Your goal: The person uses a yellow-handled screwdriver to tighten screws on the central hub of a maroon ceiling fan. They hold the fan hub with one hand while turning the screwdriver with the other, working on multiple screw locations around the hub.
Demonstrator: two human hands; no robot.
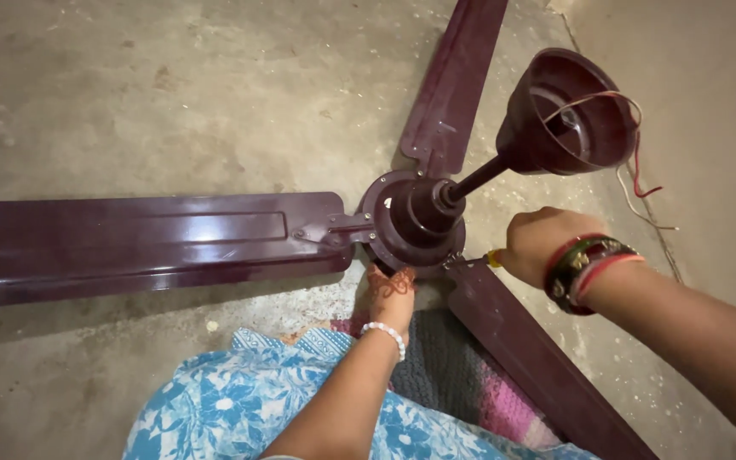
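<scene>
- Head view, far left: one maroon fan blade [129,243] lies flat on the grey concrete floor [172,94], running from the left edge to the hub. Its surface is glossy, with a raised rectangular panel along its length. No label or sign shows on it.
- Lower centre: blue-and-white floral cloth [215,400] covers the person's lap, next to a grey-and-pink mat [470,383].
- Centre: the left hand [391,294], with a white bead bracelet at the wrist, is pressed against the underside edge of the ceiling fan motor hub [412,220]. The fingers are hidden under the hub, so how far they are closed cannot be told.
- Centre: the hub rests on the floor with a metal blade bracket [334,228] screwed to its left side.
- Upper centre: a second blade [453,77] extends up and out of frame.
- Right of centre: a dark downrod [479,176] rises from the hub to a maroon canopy cup [568,111], tilted, with red and white wires [636,170] trailing from it.
- Right: the right hand [538,243], wearing red and green bangles, is closed in a fist around a yellow-handled screwdriver [487,258]; its tip meets the hub at the third blade [547,358].
</scene>
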